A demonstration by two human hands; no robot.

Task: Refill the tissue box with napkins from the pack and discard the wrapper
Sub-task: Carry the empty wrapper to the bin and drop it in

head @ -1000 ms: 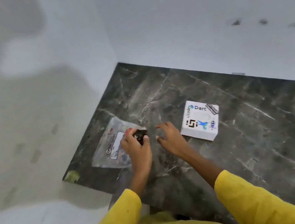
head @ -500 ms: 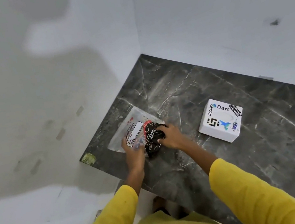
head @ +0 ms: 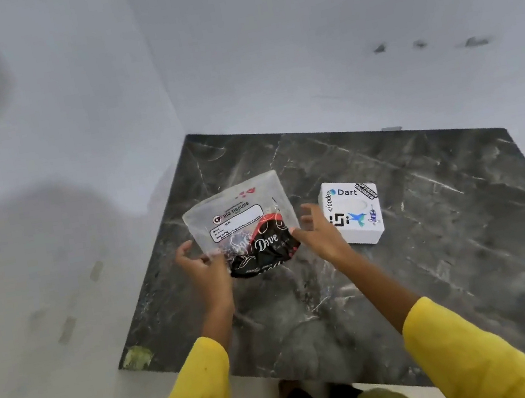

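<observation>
Where half a second ago both hands were pressed together low on the dark grey marble counter (head: 434, 239), bunched over a black wrapper, they have now lifted a clear plastic pack (head: 239, 216) labelled "BIG TISSUES" off the surface and spread it out. The left hand (head: 203, 271) pinches the pack's near-left edge, fingers closed on the film. The right hand (head: 315, 235) meets the near-right edge with its thumb, while its fingers stand loosely spread; whether it truly grips cannot be told. The two hands are apart, the pack stretched between them. A black wrapper with red trim and white "Dove" lettering (head: 263, 251) shows at the pack's near end, apparently tucked inside the clear film, though that is hard to confirm. The pack looks flat and limp, so it is probably empty of napkins. The white square tissue box (head: 353, 211), covered in stickers, sits on the counter just right of the right hand, untouched. Judging by this, refilling seems over and the discard step is in hand: gathering the waste wrappers for disposal. No bin is in view.
</observation>
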